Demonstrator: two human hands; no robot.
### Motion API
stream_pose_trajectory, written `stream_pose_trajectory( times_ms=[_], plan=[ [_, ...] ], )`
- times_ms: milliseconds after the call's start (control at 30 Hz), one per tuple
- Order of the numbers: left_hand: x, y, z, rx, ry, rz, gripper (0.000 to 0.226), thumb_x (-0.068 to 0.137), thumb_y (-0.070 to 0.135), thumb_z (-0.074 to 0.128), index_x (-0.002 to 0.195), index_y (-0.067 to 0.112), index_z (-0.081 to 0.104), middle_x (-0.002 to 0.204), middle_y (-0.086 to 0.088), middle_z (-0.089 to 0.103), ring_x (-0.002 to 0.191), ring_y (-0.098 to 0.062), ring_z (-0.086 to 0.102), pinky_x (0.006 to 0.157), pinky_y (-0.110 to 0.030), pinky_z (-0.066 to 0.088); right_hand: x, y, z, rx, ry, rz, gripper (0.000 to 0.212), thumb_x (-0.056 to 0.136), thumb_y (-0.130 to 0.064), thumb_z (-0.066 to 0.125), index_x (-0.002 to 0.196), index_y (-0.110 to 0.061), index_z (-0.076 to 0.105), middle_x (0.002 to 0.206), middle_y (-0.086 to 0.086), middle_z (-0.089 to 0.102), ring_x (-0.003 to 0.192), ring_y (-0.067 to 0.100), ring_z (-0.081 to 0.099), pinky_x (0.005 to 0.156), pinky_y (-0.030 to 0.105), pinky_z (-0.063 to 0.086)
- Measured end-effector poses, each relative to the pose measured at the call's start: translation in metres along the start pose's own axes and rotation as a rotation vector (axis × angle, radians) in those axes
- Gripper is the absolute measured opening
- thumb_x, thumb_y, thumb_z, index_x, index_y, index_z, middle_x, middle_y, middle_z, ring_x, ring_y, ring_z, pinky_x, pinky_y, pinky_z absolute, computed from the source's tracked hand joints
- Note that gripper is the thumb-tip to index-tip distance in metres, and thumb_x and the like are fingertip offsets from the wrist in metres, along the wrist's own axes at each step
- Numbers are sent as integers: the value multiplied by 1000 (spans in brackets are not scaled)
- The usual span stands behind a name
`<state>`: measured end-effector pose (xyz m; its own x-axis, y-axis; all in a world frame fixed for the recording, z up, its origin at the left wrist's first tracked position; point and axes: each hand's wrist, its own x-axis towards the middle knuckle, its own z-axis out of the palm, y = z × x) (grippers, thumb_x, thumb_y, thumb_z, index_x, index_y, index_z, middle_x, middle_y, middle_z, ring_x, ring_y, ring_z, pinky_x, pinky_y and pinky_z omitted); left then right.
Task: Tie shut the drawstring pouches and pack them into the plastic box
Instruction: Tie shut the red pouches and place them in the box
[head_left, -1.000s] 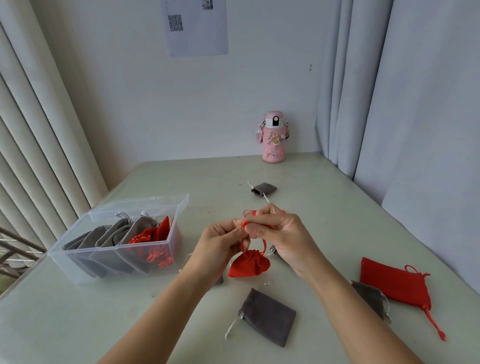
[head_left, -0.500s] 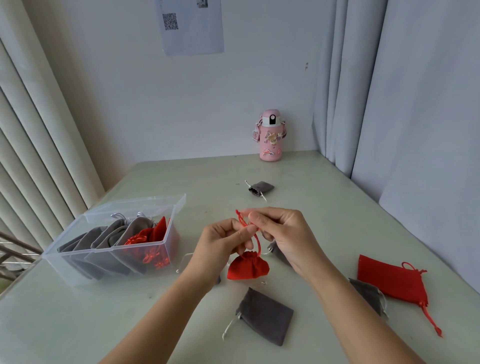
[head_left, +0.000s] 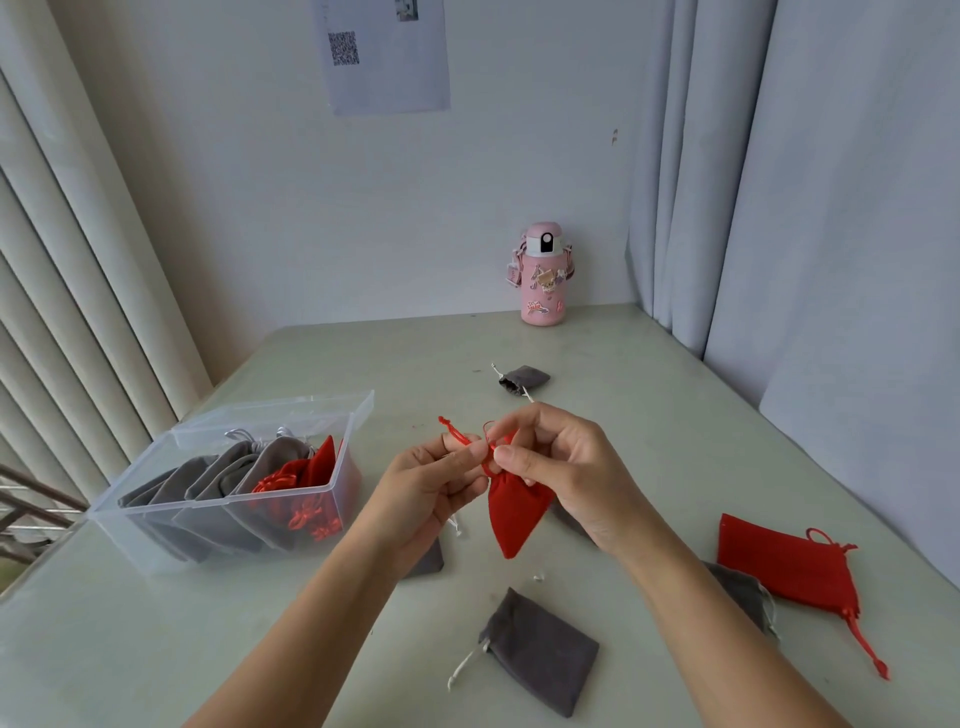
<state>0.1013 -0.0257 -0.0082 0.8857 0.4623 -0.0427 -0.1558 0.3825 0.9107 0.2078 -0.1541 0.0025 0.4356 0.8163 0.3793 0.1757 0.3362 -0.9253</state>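
A small red drawstring pouch (head_left: 511, 512) hangs above the table between my hands, its neck drawn tight. My left hand (head_left: 428, 488) pinches one red cord end, and my right hand (head_left: 558, 470) pinches the cord loop at the pouch's neck. The clear plastic box (head_left: 340, 470) stands open at the left, holding several grey pouches and red ones. Loose on the table lie a flat red pouch (head_left: 784, 569), a grey pouch (head_left: 540, 652) near me, a grey one (head_left: 743, 592) beside my right forearm and a small grey one (head_left: 522, 378) farther back.
A pink water bottle (head_left: 543, 275) stands at the back of the pale green table (head_left: 649, 415). Curtains hang along the right side and blinds at the left. Another grey pouch (head_left: 428, 561) is partly hidden under my left wrist.
The pouch has been lifted and now hangs longer from its neck. My hands have drawn the cord closer to the neck, with one cord end sticking up left.
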Motion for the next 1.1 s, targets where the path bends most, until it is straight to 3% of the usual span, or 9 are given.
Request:
stream_pose_trajectory(
  times_ms=[200,300,433,533,633,733,800,933,1100],
  plan=[
    [-2,2,-2,-18,-26,24,2,67,13,74,68,12,73,65,-5,67,59,-10,63,61,-17,54,0,3,-1,-50,-79,20,15,85,-1,63,85,-16,66,69,-6,67,66,8,57,66,16,44],
    [-1,3,-4,43,-83,78,34,44,27,94,68,13,73,67,-7,68,62,-12,64,63,-19,54,2,4,-2,-61,15,62,5,88,-14,62,89,-14,67,88,9,70,72,7,57,66,14,44],
    [0,6,-5,95,-126,141,42,38,32,96,68,15,72,68,-9,70,64,-15,67,67,-23,55,7,13,-8,-146,20,148,9,88,-23,62,93,-24,70,105,6,70,100,15,65,90,25,48],
    [0,9,-9,116,-148,163,42,42,31,95,70,13,70,69,-12,69,67,-19,69,69,-25,56,5,13,-8,-137,-86,201,7,88,-26,66,92,-23,69,96,2,70,93,13,64,87,23,47],
    [-2,11,-7,193,-135,184,31,56,15,90,72,7,65,73,-15,69,69,-21,68,69,-25,56,4,13,-9,-181,-124,198,24,81,-34,71,92,-13,66,81,2,60,71,15,50,71,27,41],
    [-5,14,-3,397,-45,222,17,68,-4,73,75,1,58,68,-9,68,65,-16,67,66,-21,55,5,13,-11,-249,-99,185,7,84,-24,70,81,-21,65,69,1,45,56,7,33,57,19,29],
    [-6,15,-2,567,-2,288,16,72,-8,71,76,2,60,66,-2,69,64,-12,67,64,-19,54,5,14,-10,-251,-72,181,12,83,-22,71,73,-24,64,65,-2,43,54,5,30,54,16,26],
    [-6,2,1,900,200,515,21,74,-3,72,80,15,65,67,8,67,65,-5,63,67,-17,51,5,18,-2,-253,-70,164,18,83,-20,71,68,-27,62,64,-5,46,54,6,31,54,17,26],
    [-5,-4,3,810,305,587,17,77,0,73,76,16,68,68,8,69,64,-3,63,65,-15,50,5,16,1,-123,-31,130,9,90,-12,62,82,-12,65,75,-2,62,74,3,58,76,15,45]
  ],
)
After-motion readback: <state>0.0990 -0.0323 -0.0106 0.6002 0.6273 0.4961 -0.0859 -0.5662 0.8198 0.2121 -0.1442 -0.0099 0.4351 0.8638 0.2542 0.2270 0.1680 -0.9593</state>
